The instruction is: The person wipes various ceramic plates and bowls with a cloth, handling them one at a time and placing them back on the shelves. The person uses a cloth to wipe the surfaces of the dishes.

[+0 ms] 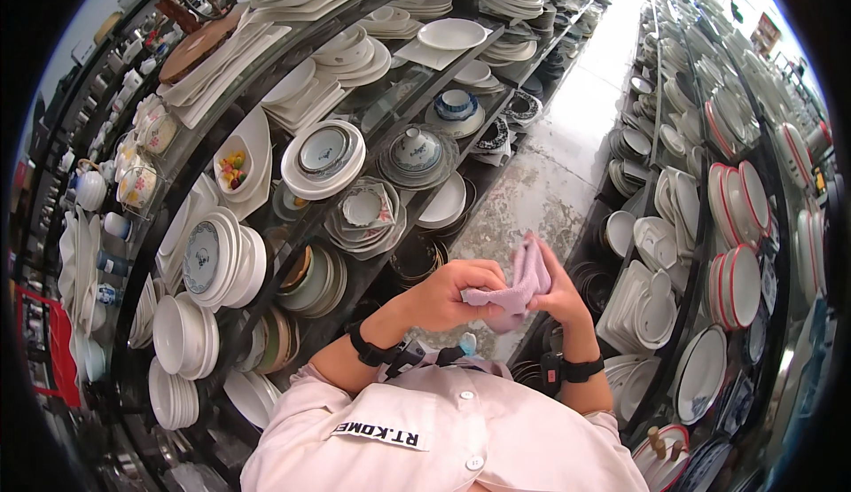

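A pale pink-lilac cloth [514, 297] is held up in front of my chest, over the aisle. My left hand [458, 292] has its fingers curled round the cloth's left end. My right hand [554, 288] grips the folded cloth on the right, with the thumb pressed against it. Both wrists wear black straps.
Glass shelves with stacked plates and bowls [324, 160] line my left, some close beside my arm. More shelves of white and red-rimmed plates [736, 288] line my right. A narrow floor aisle [558, 137] runs ahead between them toward a bright far end.
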Available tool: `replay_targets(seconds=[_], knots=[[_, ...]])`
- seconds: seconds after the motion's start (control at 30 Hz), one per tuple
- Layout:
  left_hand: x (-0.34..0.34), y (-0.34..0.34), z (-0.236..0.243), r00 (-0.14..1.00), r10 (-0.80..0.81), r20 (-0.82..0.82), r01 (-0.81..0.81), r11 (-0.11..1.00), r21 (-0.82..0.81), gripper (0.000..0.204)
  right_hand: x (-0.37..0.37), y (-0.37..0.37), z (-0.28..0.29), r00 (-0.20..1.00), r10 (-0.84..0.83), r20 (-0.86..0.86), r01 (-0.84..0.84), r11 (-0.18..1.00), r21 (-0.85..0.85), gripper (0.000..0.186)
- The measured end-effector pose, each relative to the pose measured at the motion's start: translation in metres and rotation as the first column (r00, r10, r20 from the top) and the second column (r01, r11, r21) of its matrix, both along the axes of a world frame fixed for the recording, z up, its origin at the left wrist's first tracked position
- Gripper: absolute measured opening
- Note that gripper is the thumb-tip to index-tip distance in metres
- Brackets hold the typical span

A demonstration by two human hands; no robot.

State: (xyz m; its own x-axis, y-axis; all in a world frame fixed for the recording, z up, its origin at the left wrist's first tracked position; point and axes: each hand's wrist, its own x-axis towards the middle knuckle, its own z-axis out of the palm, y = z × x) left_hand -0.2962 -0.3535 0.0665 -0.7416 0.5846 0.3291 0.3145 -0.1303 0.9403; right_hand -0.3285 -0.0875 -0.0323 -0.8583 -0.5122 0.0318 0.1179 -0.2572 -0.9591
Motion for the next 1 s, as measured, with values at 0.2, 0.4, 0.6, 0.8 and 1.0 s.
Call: replay_targets(seconds=[0.2,0.4,0.6,0.8,1.0], knots=[[-0.042,-0.009,-0.016,0.979,0.187,0.075,-0.189,0.982,0.02,0.011,-0.043,0.008,-0.012,0.926,0.317,0.202,-0.328,0.944,0.022,0.053],[-0.082,-0.052,-0.056,0.776,0.516,0.363,-0.496,0.855,-0.153,0.02,-0.088,-0.029,-0.003,0.94,0.253,0.23,-0.267,0.963,0.033,0.037],[-0.126,-0.129,-0.093,0.475,0.879,0.029,-0.811,0.451,-0.373,0.037,-0.17,-0.064,-0.012,0.958,0.097,0.269,-0.071,0.992,-0.105,0.039],[-0.147,-0.215,-0.114,0.21,0.934,-0.289,-0.899,0.068,-0.432,0.028,-0.239,-0.137,0.006,0.977,0.111,0.18,-0.106,0.994,-0.038,0.041],[-0.158,-0.242,-0.127,0.008,0.848,-0.529,-0.854,-0.27,-0.445,0.057,-0.286,-0.22,0.018,0.977,0.198,0.075,-0.203,0.977,0.068,0.032]])
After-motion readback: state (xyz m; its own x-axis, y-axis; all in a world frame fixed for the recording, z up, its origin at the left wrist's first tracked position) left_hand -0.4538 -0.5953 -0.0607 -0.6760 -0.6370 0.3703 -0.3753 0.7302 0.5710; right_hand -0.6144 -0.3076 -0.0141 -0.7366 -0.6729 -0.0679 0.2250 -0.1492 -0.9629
